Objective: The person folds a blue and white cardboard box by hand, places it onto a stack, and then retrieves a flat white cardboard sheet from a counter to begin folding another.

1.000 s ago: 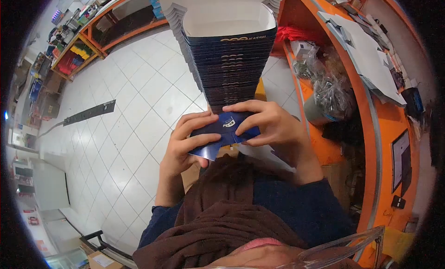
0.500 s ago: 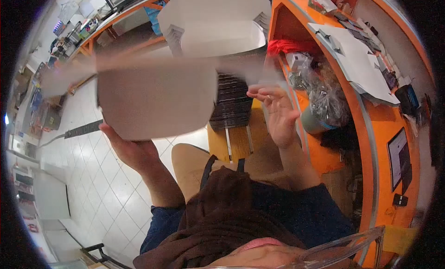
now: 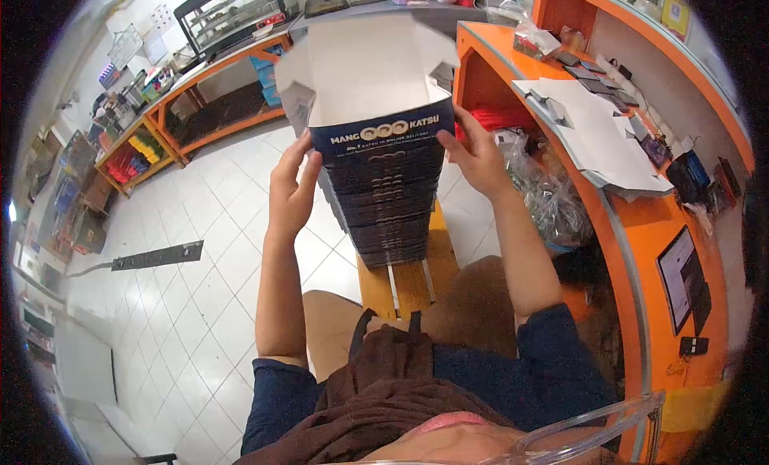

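Observation:
A dark blue cardboard box (image 3: 383, 135) with a pale inside and white "MANG KATSU" lettering sits open on top of a tall stack of similar nested boxes (image 3: 388, 213). Its back panel and flaps stand up. My left hand (image 3: 293, 181) holds the box's near left corner, thumb toward the front. At the near right corner, my right hand (image 3: 483, 159) grips it with the thumb by the front panel. The stack rests on a yellow wooden slatted stool (image 3: 410, 287) between my knees.
An orange counter (image 3: 641, 249) runs along my right, bearing a flat unfolded white cardboard sheet (image 3: 593, 132) and a laptop (image 3: 679, 277). Below it lies a clear plastic bag (image 3: 553, 201). A black power strip (image 3: 158, 256) lies on the tiled floor at left.
The pale cardboard piece, blurred and raised in my left hand before, is no longer held up there. Both hands have moved forward to the sides of the box on the stack.

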`<state>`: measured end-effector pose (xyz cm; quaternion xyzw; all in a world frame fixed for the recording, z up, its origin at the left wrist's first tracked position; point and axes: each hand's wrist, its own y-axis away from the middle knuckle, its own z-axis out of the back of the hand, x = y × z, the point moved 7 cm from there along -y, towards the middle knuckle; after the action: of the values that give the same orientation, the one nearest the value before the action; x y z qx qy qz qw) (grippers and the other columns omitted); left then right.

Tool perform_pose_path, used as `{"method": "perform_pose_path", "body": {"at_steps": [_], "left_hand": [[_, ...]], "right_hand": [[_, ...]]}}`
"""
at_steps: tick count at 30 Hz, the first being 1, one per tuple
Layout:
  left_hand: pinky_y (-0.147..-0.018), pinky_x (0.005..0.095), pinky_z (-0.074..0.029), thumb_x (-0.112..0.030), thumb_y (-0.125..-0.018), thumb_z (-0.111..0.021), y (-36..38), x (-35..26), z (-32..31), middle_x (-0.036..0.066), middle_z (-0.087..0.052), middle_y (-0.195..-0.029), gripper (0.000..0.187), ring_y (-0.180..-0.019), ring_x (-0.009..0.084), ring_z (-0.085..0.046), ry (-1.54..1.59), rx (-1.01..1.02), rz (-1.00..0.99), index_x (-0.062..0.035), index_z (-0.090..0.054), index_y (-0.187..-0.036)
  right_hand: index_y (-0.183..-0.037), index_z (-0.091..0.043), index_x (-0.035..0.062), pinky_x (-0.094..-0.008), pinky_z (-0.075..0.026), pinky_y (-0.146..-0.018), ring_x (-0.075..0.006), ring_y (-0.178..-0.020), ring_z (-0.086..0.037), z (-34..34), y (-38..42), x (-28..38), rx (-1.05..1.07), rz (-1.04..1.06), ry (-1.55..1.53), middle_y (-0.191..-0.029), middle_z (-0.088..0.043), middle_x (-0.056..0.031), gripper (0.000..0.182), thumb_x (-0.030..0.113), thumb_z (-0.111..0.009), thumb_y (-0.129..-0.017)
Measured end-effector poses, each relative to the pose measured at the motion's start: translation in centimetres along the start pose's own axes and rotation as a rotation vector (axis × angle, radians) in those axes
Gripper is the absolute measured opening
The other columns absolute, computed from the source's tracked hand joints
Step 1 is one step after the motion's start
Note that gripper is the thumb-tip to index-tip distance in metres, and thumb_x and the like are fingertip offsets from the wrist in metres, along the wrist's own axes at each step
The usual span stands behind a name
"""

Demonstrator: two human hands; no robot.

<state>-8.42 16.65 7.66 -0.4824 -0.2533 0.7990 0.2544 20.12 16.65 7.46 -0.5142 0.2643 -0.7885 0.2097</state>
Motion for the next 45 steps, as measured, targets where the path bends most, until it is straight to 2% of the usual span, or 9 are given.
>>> {"method": "perform_pose_path", "body": {"at_steps": [1, 4, 10, 16, 19, 22, 27, 33, 45], "left_hand": [[-0.096, 0.0369, -0.041, -0.022, -0.09, -0.058, -0.2, -1.5, 0.3, 0.021, -0.061, -0.113, 0.037, -0.11, 0.0289, -0.056, -0.034, -0.026, -0.058, 0.0042, -0.058, -0.117], [-0.093, 0.0371, -0.042, -0.023, -0.087, -0.062, -1.2, -2.4, 0.8, 0.019, -0.063, -0.111, 0.037, -0.104, 0.0289, -0.059, -0.195, 0.047, -0.182, 0.0025, -0.059, -0.114], [-0.083, 0.0366, -0.044, -0.015, -0.071, -0.078, -2.8, -1.8, 1.4, 0.007, -0.062, -0.084, 0.031, -0.084, 0.0223, -0.058, -0.176, -0.019, -0.19, -0.0047, -0.057, -0.091], [-0.08, 0.0352, -0.044, -0.015, -0.068, -0.08, -2.6, -0.4, 1.2, 0.004, -0.059, -0.081, 0.035, -0.079, 0.0197, -0.056, -0.196, -0.075, -0.239, -0.0068, -0.056, -0.092], [-0.082, 0.0367, -0.044, -0.014, -0.068, -0.081, -2.8, 0.2, 1.2, 0.003, -0.059, -0.08, 0.039, -0.078, 0.0168, -0.056, -0.086, -0.038, -0.191, -0.0077, -0.055, -0.097], [-0.085, 0.0386, -0.043, -0.012, -0.068, -0.081, -3.2, -0.4, 1.2, 0.001, -0.06, -0.075, 0.047, -0.078, 0.0134, -0.057, 0.054, 0.047, -0.106, -0.0088, -0.054, -0.106], [-0.093, 0.0403, -0.039, -0.014, -0.07, -0.08, -4.1, -0.3, 0.8, -0.001, -0.062, -0.068, 0.059, -0.082, 0.0118, -0.059, -0.034, 0.195, -0.089, -0.0116, -0.049, -0.12], [-0.098, 0.0394, -0.03, -0.02, -0.071, -0.081, -4.2, -0.2, 0.7, 0.0, -0.067, -0.076, 0.054, -0.085, 0.0153, -0.06, -0.088, 0.16, -0.1, -0.0124, -0.05, -0.115], [-0.093, 0.0403, -0.038, -0.018, -0.062, -0.084, -4.7, 0.9, 0.8, -0.001, -0.065, -0.071, 0.056, -0.079, 0.0142, -0.06, -0.087, 0.127, -0.046, -0.0124, -0.053, -0.109]], "right_hand": [[-0.132, -0.042, -0.0055, -0.037, -0.034, -0.103, -0.0305, -0.126, -0.044, 0.0, 0.0, -0.3, 0.024, -0.048, -0.009, -0.131, -0.049, -0.0239, 0.071, 0.05, -0.054, -0.089], [-0.131, -0.043, -0.0062, -0.0379, -0.034, -0.103, -0.031, -0.126, -0.044, -0.2, 0.0, -1.1, 0.03, -0.059, -0.042, -0.128, -0.051, -0.0233, 0.071, 0.051, -0.052, -0.09], [-0.13, -0.048, 0.0044, -0.0347, -0.043, -0.085, -0.0233, -0.091, -0.055, 1.2, -0.7, 0.6, 0.007, 0.128, 0.391, -0.102, -0.062, -0.0126, 0.062, 0.041, -0.066, -0.083], [-0.134, -0.043, 0.0178, -0.0272, -0.04, -0.068, -0.0108, -0.071, -0.049, 0.8, -2.7, -1.2, 0.141, 0.0, -0.104, -0.078, -0.056, 0.0009, 0.072, 0.022, -0.079, -0.072], [-0.129, -0.047, 0.0182, -0.0263, -0.039, -0.064, -0.0101, -0.066, -0.049, 0.9, -3.2, -0.5, 0.225, -0.043, -0.097, -0.073, -0.055, 0.0018, 0.069, 0.017, -0.081, -0.069], [-0.124, -0.05, 0.013, -0.0226, -0.036, -0.065, -0.0058, -0.067, -0.042, 0.8, -3.5, 0.0, 0.295, -0.047, -0.016, -0.071, -0.044, 0.0044, 0.065, 0.009, -0.081, -0.067], [-0.118, -0.051, 0.0126, -0.0232, -0.036, -0.065, -0.0057, -0.067, -0.044, 0.7, -4.1, -0.1, 0.365, -0.031, -0.104, -0.07, -0.045, 0.0053, 0.059, 0.008, -0.08, -0.067], [-0.114, -0.05, 0.0122, -0.0229, -0.037, -0.063, -0.0053, -0.067, -0.047, 0.7, -4.2, -1.2, 0.331, 0.004, -0.109, -0.074, -0.054, 0.0049, 0.052, 0.014, -0.079, -0.071], [-0.11, -0.049, 0.0111, -0.0246, -0.042, -0.071, -0.0066, -0.077, -0.05, 0.5, -4.4, -2.0, 0.396, -0.05, -0.222, -0.083, -0.055, 0.0036, 0.049, 0.01, -0.079, -0.072]]}}
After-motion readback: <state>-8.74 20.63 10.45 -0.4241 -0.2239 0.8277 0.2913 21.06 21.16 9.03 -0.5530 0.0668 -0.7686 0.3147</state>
